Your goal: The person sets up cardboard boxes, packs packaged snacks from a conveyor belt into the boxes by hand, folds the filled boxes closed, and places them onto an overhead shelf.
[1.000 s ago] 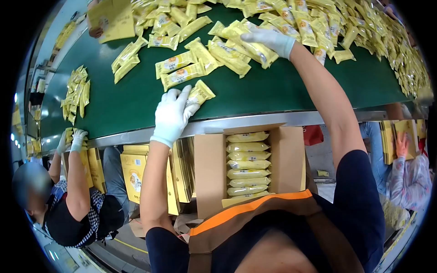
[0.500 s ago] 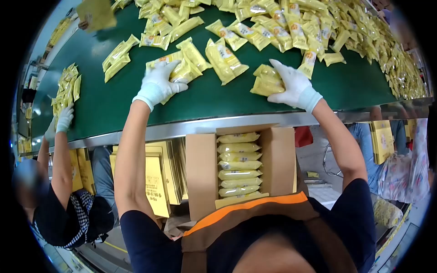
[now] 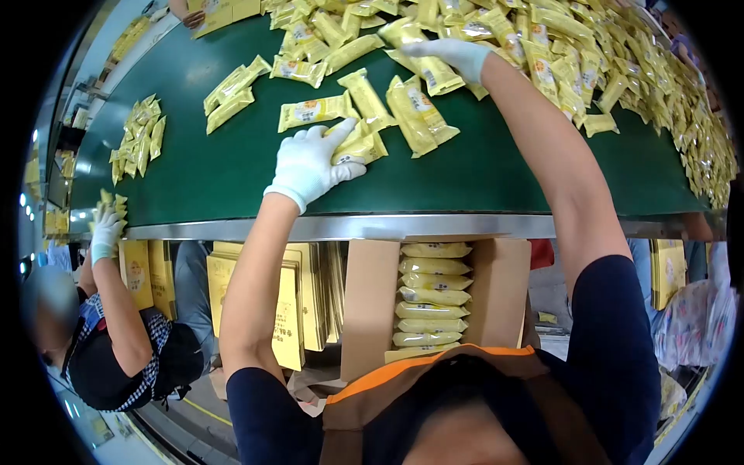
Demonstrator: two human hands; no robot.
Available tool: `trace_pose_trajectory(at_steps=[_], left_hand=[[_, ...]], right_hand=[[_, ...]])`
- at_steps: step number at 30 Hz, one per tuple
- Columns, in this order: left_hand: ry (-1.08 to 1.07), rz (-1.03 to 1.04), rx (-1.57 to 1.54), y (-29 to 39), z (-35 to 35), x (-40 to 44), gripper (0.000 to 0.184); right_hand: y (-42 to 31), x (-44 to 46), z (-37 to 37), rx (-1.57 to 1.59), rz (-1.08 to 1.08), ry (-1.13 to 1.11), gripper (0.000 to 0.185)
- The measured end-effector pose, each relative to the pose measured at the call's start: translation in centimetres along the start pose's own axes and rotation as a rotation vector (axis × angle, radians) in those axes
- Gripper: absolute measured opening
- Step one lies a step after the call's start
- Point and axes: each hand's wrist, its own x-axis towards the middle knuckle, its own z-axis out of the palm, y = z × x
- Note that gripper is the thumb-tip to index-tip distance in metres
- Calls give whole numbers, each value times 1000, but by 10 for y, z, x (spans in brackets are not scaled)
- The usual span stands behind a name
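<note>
My left hand (image 3: pixel 314 164), in a white glove, is closed around a small bunch of yellow snack packets (image 3: pixel 363 147) on the green work surface. Farther away, my gloved right hand (image 3: pixel 457 58) reaches over the edge of the packet heap. Its fingers point left, against a yellow packet (image 3: pixel 401 32); blur hides whether they grip it. Between my hands lie loose packets, among them a slanted pair (image 3: pixel 418 116). Below the metal edge, in front of my body, stands an open cardboard box (image 3: pixel 372 306) with a column of packets (image 3: pixel 432 311) inside.
A large packet heap (image 3: pixel 566 46) spreads over the back and right. Flat yellow cartons (image 3: pixel 291 310) stand left of the box. At the left, a co-worker's gloved hand (image 3: pixel 107 232) touches packets. Another hand (image 3: pixel 186 14) holds a yellow carton (image 3: pixel 225 15) at the far edge.
My right hand has moved away from me, from the near edge to the heap. My left hand has shifted right with its packets. The co-worker's hand at left has drawn back toward the edge.
</note>
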Motion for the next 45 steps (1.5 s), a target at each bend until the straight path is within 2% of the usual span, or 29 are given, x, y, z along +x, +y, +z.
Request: trace_pose_trajectory(at_steps=[2, 4, 6, 10, 12, 13, 14, 15, 16, 18, 20, 22, 24, 26, 28, 29, 30, 34, 36, 37, 38, 40, 42, 45], left_hand=[[215, 81, 115, -6, 15, -6, 84], [280, 121, 57, -3, 14, -9, 84], [203, 36, -47, 4, 11, -14, 85], [212, -3, 8, 4, 19, -19, 95], [190, 18, 17, 4, 21, -24, 97], [173, 26, 15, 2, 20, -25, 98], [158, 33, 17, 1, 18, -26, 98], [39, -17, -4, 1, 4, -24, 102], [6, -11, -145, -11, 0, -19, 105], [93, 55, -322, -43, -8, -6, 108], [78, 52, -230, -50, -39, 17, 109], [-1, 8, -224, -61, -35, 46, 112], [-92, -8, -102, -57, -22, 63, 113], [-163, -59, -28, -42, -28, 60, 111], [-87, -4, 168, -23, -24, 35, 107], [69, 103, 207, -24, -13, 20, 104], [146, 112, 152, -23, -4, 13, 102], [93, 0, 16, -22, -1, 11, 103], [117, -25, 36, -26, 3, 13, 105], [165, -22, 64, -33, 9, 15, 106], [211, -19, 89, -38, 12, 19, 107], [-83, -137, 29, -34, -1, 34, 125], [-271, -234, 103, -11, -22, 38, 131], [-212, -208, 285, -1, -14, 25, 132]], right_hand=[[-30, 0, 17, -349, 153, -190, 101], [-46, -13, 28, -507, 131, -157, 109], [-34, -4, 24, -546, 102, -150, 115], [-41, -43, 9, -795, 59, -234, 123], [-14, -61, -12, -706, 68, -225, 115], [-11, -86, -19, -454, 73, -278, 101], [-16, -103, -25, -374, 96, -394, 89], [-10, -113, -33, -405, 104, -381, 86], [-2, -121, -42, -432, 112, -367, 83], [13, -131, -53, -220, 78, -312, 80], [21, -135, -58, -55, 84, -324, 81], [19, -131, -58, 70, 148, -379, 86], [6, -131, -42, -183, 114, -241, 94], [0, -127, -31, -393, 126, -252, 101], [-3, -140, -22, -605, 53, -276, 93], [-7, -150, -13, -751, 4, -267, 85], [-10, -157, -5, -897, -51, -254, 78], [-8, -189, -13, -971, -152, -48, 74], [-4, -234, -23, -1033, -253, 172, 71], [10, -251, -27, -1021, -259, 224, 72], [19, -262, -26, -1105, -158, 230, 73], [75, -270, -21, -1110, -198, 411, 77], [66, -280, -21, -1071, -201, 374, 82], [54, -289, -19, -1093, -162, 289, 94]])
